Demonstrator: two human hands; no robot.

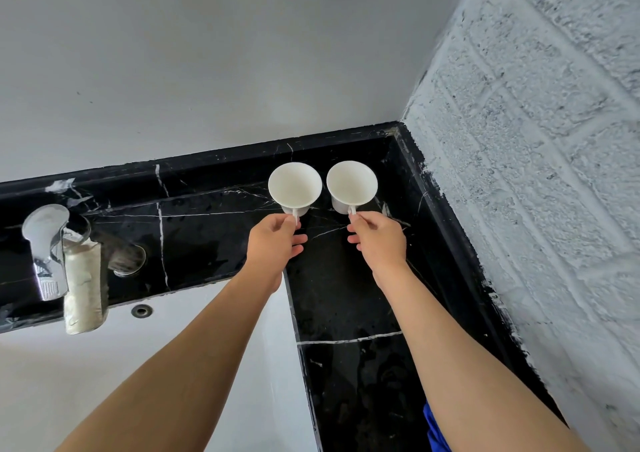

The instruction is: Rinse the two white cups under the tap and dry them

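Black marble worktop (346,296) carrying both cups near far right corner, by walls. White sink (104,382) lying at worktop's left edge, tap (46,244) over it, well apart from cups.

Left cup (295,185), right cup (352,183) standing upright, side by side, handles facing person; both looking empty.

Left hand (273,240) pinching left cup's handle, right hand (379,235) pinching right cup's handle, likely for carrying both to tap.

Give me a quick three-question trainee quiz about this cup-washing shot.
1. True or false: each hand pinches a cup's handle.
2. Where is the tap relative to the cups: A) left, B) right, C) behind them?
3. Fill in: both cups stand on the black ____ counter.

Key:
1. True: left hand on the left cup, right hand on the right cup.
2. A: tap.
3. marble: counter.
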